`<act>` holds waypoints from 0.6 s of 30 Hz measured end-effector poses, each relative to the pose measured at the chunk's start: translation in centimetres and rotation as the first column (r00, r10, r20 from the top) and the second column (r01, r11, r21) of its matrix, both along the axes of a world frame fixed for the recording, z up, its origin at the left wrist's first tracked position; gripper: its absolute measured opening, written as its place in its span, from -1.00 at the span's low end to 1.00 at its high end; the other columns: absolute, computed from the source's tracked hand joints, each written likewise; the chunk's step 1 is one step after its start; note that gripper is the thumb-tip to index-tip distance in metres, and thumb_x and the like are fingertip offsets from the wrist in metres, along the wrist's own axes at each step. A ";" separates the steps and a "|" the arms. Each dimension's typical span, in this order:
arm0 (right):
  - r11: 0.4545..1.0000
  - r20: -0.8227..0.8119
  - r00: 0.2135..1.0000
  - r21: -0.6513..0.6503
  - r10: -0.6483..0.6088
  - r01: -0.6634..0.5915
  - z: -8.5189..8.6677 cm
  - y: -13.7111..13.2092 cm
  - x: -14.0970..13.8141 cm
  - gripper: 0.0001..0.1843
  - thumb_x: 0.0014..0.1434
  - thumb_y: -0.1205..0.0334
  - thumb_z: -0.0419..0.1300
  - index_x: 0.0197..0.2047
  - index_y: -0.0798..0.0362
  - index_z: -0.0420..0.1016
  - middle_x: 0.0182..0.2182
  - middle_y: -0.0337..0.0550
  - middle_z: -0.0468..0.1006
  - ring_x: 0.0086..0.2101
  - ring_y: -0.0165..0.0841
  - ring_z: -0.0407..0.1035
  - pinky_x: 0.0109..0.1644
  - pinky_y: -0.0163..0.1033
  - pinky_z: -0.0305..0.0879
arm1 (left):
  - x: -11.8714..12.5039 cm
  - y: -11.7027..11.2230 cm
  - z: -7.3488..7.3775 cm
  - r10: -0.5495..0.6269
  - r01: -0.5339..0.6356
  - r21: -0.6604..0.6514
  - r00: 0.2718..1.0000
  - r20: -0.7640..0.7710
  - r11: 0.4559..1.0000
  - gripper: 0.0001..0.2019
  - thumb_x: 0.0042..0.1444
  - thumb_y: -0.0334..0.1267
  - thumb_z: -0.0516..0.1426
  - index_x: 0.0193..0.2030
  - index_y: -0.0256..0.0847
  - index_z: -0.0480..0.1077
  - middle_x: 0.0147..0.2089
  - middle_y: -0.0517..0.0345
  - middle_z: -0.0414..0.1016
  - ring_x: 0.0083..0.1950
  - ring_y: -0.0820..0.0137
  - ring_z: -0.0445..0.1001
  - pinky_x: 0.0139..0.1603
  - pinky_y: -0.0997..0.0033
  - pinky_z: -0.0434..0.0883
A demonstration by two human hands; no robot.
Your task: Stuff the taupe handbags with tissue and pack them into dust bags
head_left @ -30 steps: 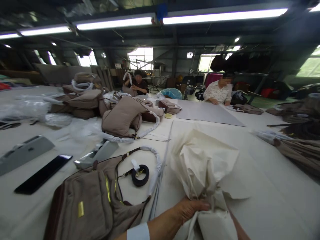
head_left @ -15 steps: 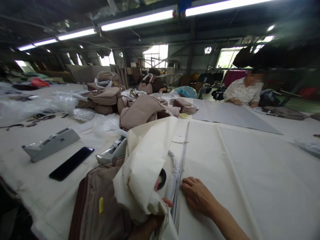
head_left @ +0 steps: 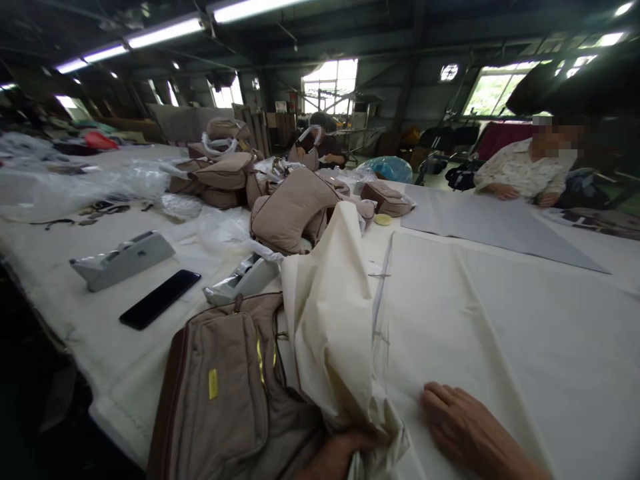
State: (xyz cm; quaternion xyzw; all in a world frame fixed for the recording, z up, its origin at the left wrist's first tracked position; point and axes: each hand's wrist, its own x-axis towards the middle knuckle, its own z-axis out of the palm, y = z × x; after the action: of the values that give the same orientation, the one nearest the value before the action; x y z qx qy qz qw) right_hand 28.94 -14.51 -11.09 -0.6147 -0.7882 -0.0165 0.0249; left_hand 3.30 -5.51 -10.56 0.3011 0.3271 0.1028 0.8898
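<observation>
Cream sheet [head_left: 327, 313] shifted right; bunched in left fingers [head_left: 359, 440].

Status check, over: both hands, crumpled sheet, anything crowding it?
Left hand grips crumpled cream sheet. Right hand palm-down at spread pale sheet, fingers loosely curled. Taupe handbag crowds the left side, partly hidden by crumpled cream sheet.

Tube lights [head_left: 165, 33] are glowing at far left and windows [head_left: 330, 77] are glaring white, while the roof [head_left: 380, 27] is looking dark. Clear plastic [head_left: 130, 183] at left is catching glints. The near left hand [head_left: 347, 445] and right hand [head_left: 467, 427] are looking slightly blurred; the view's edges are stretching and softening.
</observation>
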 end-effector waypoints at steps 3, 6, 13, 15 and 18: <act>0.998 0.056 0.998 -0.043 0.042 -0.040 1.1 2.8 -0.5 -0.09 -0.19 0.58 0.00 0.28 -0.05 0.09 0.21 0.04 0.27 -0.19 -0.26 0.47 -0.21 -0.18 0.40 | 1.2 -0.6 -1.2 0.016 -0.009 -0.057 0.991 0.131 0.998 -0.70 -0.21 -0.16 0.16 -0.28 -0.14 0.54 -0.26 0.16 0.58 0.12 0.08 0.41 0.34 0.11 0.11; 0.988 0.114 0.990 -0.134 0.088 -0.072 2.2 5.8 -1.0 -0.24 -0.10 0.57 -0.02 0.19 -0.09 0.23 0.28 0.02 0.14 -0.33 -0.26 0.49 -0.34 -0.15 0.39 | 1.8 -0.7 -2.4 0.015 0.011 -0.129 0.979 0.203 0.992 -0.69 -0.22 -0.14 0.15 -0.30 -0.17 0.55 -0.24 0.13 0.59 0.16 0.07 0.38 0.35 0.18 0.09; 0.990 0.013 0.997 -0.120 0.073 -0.071 1.0 6.7 0.3 -0.53 -0.06 0.56 -0.06 -0.12 0.05 0.43 0.18 0.01 0.32 -0.20 -0.22 0.48 -0.13 -0.10 0.41 | 1.5 -0.8 -3.7 0.081 -0.043 -0.204 0.980 0.183 0.978 -0.60 -0.25 -0.16 0.21 -0.20 -0.24 0.56 -0.13 0.09 0.58 0.17 0.05 0.38 0.35 0.20 0.11; 0.994 -0.007 0.996 -0.067 0.085 -0.085 -0.4 6.1 1.2 -0.37 -0.04 0.56 -0.06 0.11 0.06 0.35 0.23 0.13 0.23 -0.14 -0.17 0.46 -0.11 -0.07 0.42 | 1.4 -0.8 -3.1 0.078 -0.037 -0.213 0.980 0.184 0.976 -0.57 -0.24 -0.17 0.21 -0.15 -0.27 0.55 -0.10 0.09 0.58 0.19 0.05 0.36 0.36 0.18 0.07; 0.995 -0.022 0.995 0.006 0.098 -0.097 -1.8 5.6 2.0 -0.30 0.00 0.54 -0.06 0.24 0.05 0.24 0.21 0.18 0.25 -0.09 -0.15 0.45 -0.09 -0.06 0.43 | 1.4 -0.6 -1.6 0.043 -0.031 -0.100 0.992 0.120 0.995 -0.57 -0.17 -0.13 0.20 -0.12 -0.25 0.53 -0.08 0.10 0.57 0.20 0.00 0.33 0.36 0.05 0.03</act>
State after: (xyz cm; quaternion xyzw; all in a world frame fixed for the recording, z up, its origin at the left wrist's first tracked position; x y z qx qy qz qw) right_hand 30.98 -8.86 -12.90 -0.5756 -0.8169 -0.0102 0.0358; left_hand 4.72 -6.10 -12.15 0.2443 0.2824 0.1215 0.9197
